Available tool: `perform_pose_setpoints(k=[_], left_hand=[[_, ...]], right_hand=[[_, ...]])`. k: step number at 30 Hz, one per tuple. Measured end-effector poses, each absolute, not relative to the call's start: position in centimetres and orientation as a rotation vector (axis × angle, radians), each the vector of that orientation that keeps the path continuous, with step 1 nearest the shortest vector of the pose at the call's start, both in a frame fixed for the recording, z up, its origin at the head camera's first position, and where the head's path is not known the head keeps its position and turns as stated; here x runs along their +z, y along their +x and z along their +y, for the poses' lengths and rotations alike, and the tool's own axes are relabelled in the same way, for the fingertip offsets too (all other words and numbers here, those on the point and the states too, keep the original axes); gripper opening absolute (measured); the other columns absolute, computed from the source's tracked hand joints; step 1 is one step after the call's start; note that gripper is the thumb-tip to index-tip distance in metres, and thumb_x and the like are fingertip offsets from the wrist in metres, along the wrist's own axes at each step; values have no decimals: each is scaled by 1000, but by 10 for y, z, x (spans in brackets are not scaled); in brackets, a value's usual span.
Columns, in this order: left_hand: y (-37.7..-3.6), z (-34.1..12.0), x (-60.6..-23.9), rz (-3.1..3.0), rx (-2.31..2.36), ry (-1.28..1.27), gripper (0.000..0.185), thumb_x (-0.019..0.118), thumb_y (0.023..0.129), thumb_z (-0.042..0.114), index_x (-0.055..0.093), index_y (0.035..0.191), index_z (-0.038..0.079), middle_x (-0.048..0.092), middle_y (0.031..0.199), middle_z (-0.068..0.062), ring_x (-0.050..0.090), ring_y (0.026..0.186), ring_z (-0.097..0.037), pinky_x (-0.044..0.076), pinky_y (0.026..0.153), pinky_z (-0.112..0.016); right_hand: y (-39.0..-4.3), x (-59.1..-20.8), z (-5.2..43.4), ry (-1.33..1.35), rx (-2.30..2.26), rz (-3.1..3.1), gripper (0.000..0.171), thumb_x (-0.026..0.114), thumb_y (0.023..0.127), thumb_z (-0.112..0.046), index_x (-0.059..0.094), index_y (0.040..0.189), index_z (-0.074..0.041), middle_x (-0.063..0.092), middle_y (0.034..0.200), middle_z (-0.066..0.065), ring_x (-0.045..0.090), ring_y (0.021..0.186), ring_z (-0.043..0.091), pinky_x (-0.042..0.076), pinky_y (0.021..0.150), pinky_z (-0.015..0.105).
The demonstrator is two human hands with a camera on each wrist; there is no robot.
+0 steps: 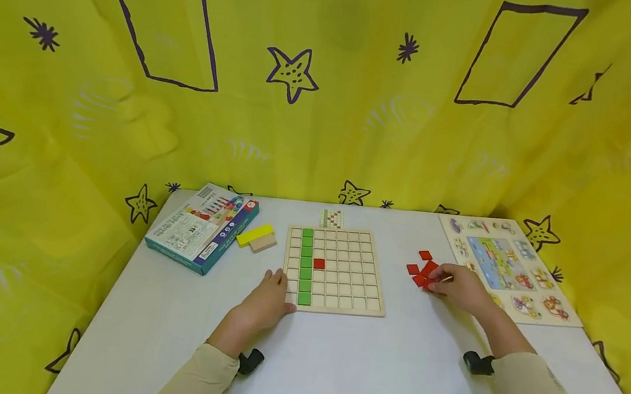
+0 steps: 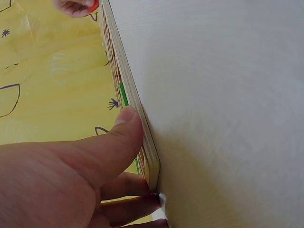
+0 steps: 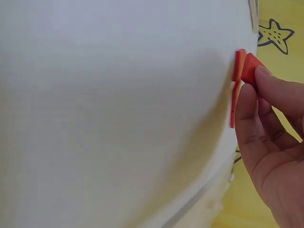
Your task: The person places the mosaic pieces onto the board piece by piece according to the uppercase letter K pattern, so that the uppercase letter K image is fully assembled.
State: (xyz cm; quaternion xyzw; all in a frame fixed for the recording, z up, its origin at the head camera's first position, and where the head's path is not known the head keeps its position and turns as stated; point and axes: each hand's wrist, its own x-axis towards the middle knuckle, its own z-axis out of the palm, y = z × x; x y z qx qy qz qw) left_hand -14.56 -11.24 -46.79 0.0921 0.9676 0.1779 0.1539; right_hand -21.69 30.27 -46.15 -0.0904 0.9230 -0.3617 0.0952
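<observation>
A wooden grid board point(image 1: 331, 309) lies flat mid-table. It holds a column of green tiles point(image 1: 305, 265) and one red tile point(image 1: 319, 264). My left hand point(image 1: 270, 296) holds the board's front-left corner. In the left wrist view its thumb point(image 2: 124, 127) lies on the board's rim point(image 2: 129, 92) and the fingers curl at the corner. To the board's right, my right hand point(image 1: 458, 287) reaches into a small pile of red tiles point(image 1: 421, 269). Close up, its thumb and fingertip pinch one red tile point(image 3: 248, 70), lifted off the others point(image 3: 233, 102).
A pattern card point(image 1: 332, 219) lies behind the board. At the left are a colourful box point(image 1: 202, 226), a yellow block point(image 1: 254, 234) and a tan block point(image 1: 263, 243). A picture puzzle board point(image 1: 508, 267) lies at the right. Yellow printed cloth surrounds the white table point(image 1: 365, 374).
</observation>
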Motion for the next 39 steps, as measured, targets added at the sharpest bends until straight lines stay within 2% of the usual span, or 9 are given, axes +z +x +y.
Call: perform_pose_setpoints(k=[5, 10, 18, 30, 39], left_hand=[[-146, -113, -468, 2780, 511, 265, 76, 66, 98, 31, 32, 150, -14, 28, 159, -28, 22, 148, -45, 28, 117, -49], [-146, -113, -468, 2781, 515, 280, 74, 66, 99, 30, 34, 148, -15, 29, 158, -29, 23, 147, -46, 28, 117, -50], [-147, -113, -470, 2786, 503, 282, 75, 65, 98, 32, 35, 149, -14, 29, 158, -28, 23, 147, -46, 29, 117, -49], [-149, -113, -473, 2777, 477, 272, 76, 64, 99, 34, 33, 150, -12, 28, 159, -26, 23, 148, -43, 29, 117, -48], [-148, -115, -472, 2769, 479, 246, 76, 64, 99, 35, 33, 152, -10, 27, 161, -23, 21, 149, -40, 30, 117, -47]], right_hand=[[-237, -447, 291, -285, -1121, 2733, 14, 71, 93, -7, 68, 104, 1, 67, 101, 15, 64, 87, 27, 58, 72, 36], [-259, -434, 269, -301, -1106, 2698, 16, 70, 96, -12, 69, 107, -1, 68, 103, 14, 65, 92, 32, 57, 77, 44], [-284, -422, 221, -399, -1178, 2623, 12, 69, 95, -5, 70, 106, 0, 68, 100, 13, 67, 97, 37, 56, 88, 52], [-304, -434, 158, -485, -1140, 2541, 12, 70, 94, -4, 72, 106, -1, 69, 100, 11, 66, 90, 24, 57, 85, 47], [-307, -450, 124, -594, -1081, 2504, 6, 73, 93, -7, 75, 99, -7, 69, 99, 6, 58, 90, 23, 51, 77, 33]])
